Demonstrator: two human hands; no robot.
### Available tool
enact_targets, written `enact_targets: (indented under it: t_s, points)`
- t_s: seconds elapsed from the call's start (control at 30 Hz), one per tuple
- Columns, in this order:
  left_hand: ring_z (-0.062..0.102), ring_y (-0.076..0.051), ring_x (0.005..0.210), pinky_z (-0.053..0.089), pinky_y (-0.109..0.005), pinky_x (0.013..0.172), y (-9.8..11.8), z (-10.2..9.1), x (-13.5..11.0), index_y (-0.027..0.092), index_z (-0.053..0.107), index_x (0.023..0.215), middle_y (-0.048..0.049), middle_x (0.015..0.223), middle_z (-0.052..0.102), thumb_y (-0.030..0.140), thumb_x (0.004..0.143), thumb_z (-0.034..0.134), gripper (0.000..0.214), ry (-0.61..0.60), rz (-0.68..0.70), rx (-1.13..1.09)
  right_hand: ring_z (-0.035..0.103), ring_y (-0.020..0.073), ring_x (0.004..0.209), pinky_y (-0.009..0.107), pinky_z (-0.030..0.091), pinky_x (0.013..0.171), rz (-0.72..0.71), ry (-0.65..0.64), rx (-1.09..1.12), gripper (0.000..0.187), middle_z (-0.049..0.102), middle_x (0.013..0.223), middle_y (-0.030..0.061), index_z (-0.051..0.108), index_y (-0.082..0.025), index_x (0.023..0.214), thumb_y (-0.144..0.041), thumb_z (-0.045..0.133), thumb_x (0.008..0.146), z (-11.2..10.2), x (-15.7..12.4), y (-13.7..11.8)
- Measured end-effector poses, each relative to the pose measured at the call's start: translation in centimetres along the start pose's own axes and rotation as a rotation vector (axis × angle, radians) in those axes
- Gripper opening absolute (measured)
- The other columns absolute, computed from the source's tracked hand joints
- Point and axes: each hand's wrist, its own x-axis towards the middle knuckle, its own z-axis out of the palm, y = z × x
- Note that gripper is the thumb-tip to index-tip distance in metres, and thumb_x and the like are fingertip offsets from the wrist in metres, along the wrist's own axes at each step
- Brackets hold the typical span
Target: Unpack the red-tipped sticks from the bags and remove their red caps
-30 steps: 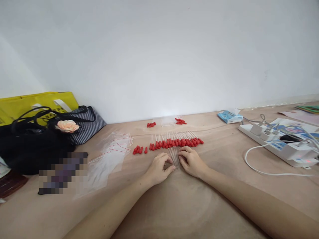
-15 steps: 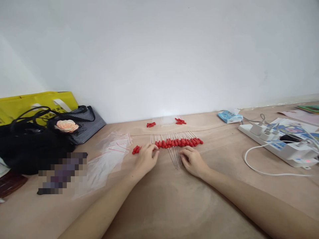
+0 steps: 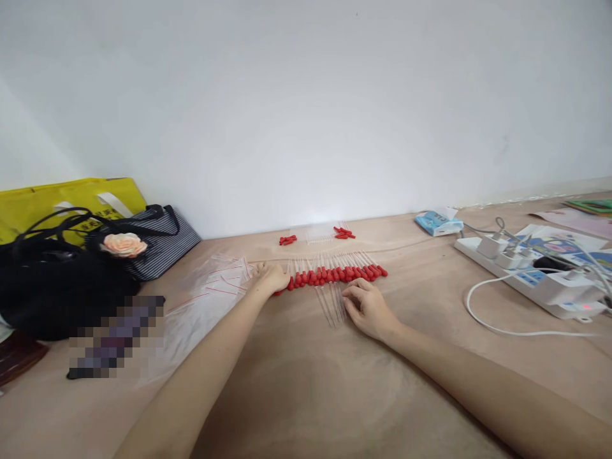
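A row of glass droppers with red rubber bulbs (image 3: pixel 329 275) lies across the table, bulbs toward me and thin tubes pointing to the wall. My left hand (image 3: pixel 270 277) is at the row's left end, beside the clear zip bags (image 3: pixel 210 299). Its fingers are curled and partly hidden; red rubber shows under its edge, and what it grips is not visible. Several loose glass tubes (image 3: pixel 329 306) lie in front of the row. At their right side, my right hand (image 3: pixel 368 309) has thumb and fingertips closed against the nearest tube.
Near the wall are two small piles of red bulbs (image 3: pixel 287 240) with a clear bag (image 3: pixel 318 234) between them. A tissue pack (image 3: pixel 438 223) and a power strip (image 3: pixel 530 277) with chargers and cables are at right. Bags, including a striped one (image 3: pixel 174 245), stand at left.
My left hand has moved left from the row's front onto the spot where a small pile of red bulbs lay. The loose tubes are slightly more spread. My right hand has barely moved.
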Motion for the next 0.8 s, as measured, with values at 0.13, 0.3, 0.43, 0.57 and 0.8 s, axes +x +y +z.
enact_targets:
  t_s: [0.13, 0.3, 0.43, 0.57, 0.8]
  points:
    - [0.043, -0.036, 0.106, 0.035, -0.046, 0.083, 0.4, -1.5, -1.0, 0.015, 0.056, 0.062, -0.0180, 0.093, 0.058, 0.028, 0.070, 0.048, 0.018, 0.065, 0.018, -0.060, 0.055, 0.0153, 0.076, 0.031, 0.043, 0.069, 0.000, 0.019, 0.004, 0.014, 0.056, 0.083, 0.0055, 0.058, -0.018, 0.077, -0.011, 0.047, 0.072, -0.1, 0.0, 0.1]
    - [0.057, -0.019, 0.077, 0.043, -0.032, 0.073, 0.0, -2.4, -5.7, 0.016, 0.054, 0.071, -0.0063, 0.075, 0.060, 0.032, 0.083, 0.029, 0.032, -0.014, 0.176, -0.244, 0.054, 0.0154, 0.077, 0.031, 0.042, 0.071, 0.013, 0.026, -0.002, 0.014, 0.056, 0.082, 0.0047, 0.059, -0.019, 0.077, -0.011, 0.048, 0.071, -0.1, 0.1, 0.0]
    - [0.058, -0.015, 0.072, 0.045, -0.028, 0.070, 0.1, -0.3, -8.8, 0.015, 0.052, 0.082, -0.0029, 0.070, 0.059, 0.040, 0.083, 0.031, 0.033, -0.331, 0.133, -0.874, 0.054, 0.0154, 0.077, 0.032, 0.041, 0.070, -0.001, 0.032, -0.016, 0.013, 0.057, 0.082, 0.0046, 0.059, -0.018, 0.076, -0.011, 0.049, 0.071, -0.2, 0.1, -0.2]
    - [0.057, -0.014, 0.079, 0.042, -0.031, 0.080, 1.2, 1.3, -9.3, 0.015, 0.051, 0.082, -0.0022, 0.073, 0.058, 0.043, 0.080, 0.039, 0.030, -0.402, 0.119, -1.062, 0.055, 0.0155, 0.076, 0.032, 0.040, 0.070, -0.014, 0.038, -0.048, 0.014, 0.057, 0.082, 0.0049, 0.059, -0.019, 0.076, -0.012, 0.048, 0.072, -0.3, 0.1, -0.3]
    - [0.057, -0.016, 0.086, 0.041, -0.033, 0.084, 2.1, 1.6, -9.3, 0.018, 0.046, 0.072, 0.0002, 0.065, 0.054, 0.047, 0.082, 0.037, 0.032, -0.354, 0.274, -1.007, 0.055, 0.0163, 0.078, 0.032, 0.039, 0.070, -0.011, 0.038, -0.083, 0.014, 0.057, 0.083, 0.0051, 0.059, -0.019, 0.078, -0.014, 0.047, 0.073, -0.3, 0.0, -0.3]
